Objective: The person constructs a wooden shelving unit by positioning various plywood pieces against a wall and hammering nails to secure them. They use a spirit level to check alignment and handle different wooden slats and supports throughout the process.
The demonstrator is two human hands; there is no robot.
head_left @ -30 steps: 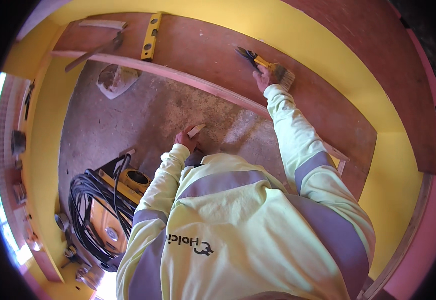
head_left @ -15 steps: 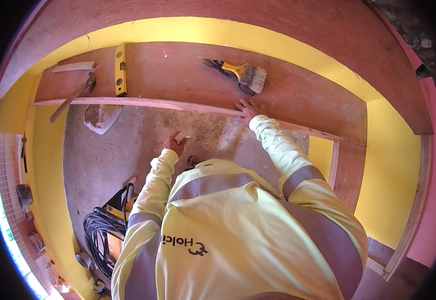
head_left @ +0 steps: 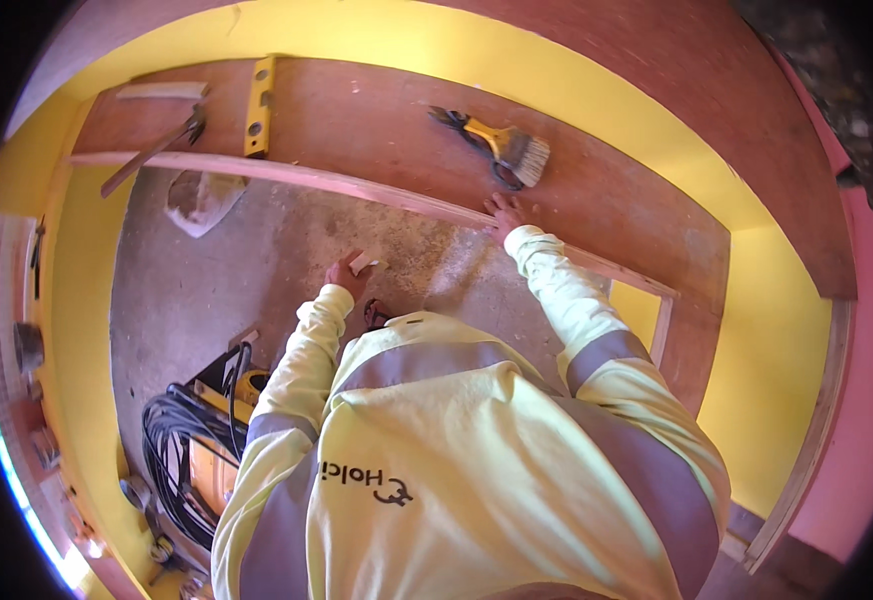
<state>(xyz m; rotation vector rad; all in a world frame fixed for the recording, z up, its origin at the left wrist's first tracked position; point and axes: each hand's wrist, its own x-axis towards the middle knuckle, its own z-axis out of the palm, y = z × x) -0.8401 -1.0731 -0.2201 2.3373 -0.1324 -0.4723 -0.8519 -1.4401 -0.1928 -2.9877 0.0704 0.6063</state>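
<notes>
My left hand (head_left: pixel 345 272) holds a small pale wooden block (head_left: pixel 361 262) above the dusty concrete floor (head_left: pixel 256 270). My right hand (head_left: pixel 504 214) rests with spread fingers on the front edge of a brown plywood shelf (head_left: pixel 376 130), holding nothing. A paintbrush (head_left: pixel 501 147) with a yellow handle and pale bristles lies on the shelf just beyond the right hand. Both arms wear pale yellow high-visibility sleeves with grey bands.
A yellow spirit level (head_left: pixel 259 105), a hammer (head_left: pixel 156 148) and a short wood offcut (head_left: pixel 161 90) lie on the shelf at the left. Yellow walls (head_left: pixel 76 300) surround the recess. A yellow machine with coiled black cable (head_left: pixel 191 450) sits lower left. A stone lump (head_left: pixel 201 197) lies under the shelf edge.
My right hand let go of the paintbrush, which stays on the shelf, and came back to the shelf's front edge. The left hand still holds the small block near the floor.
</notes>
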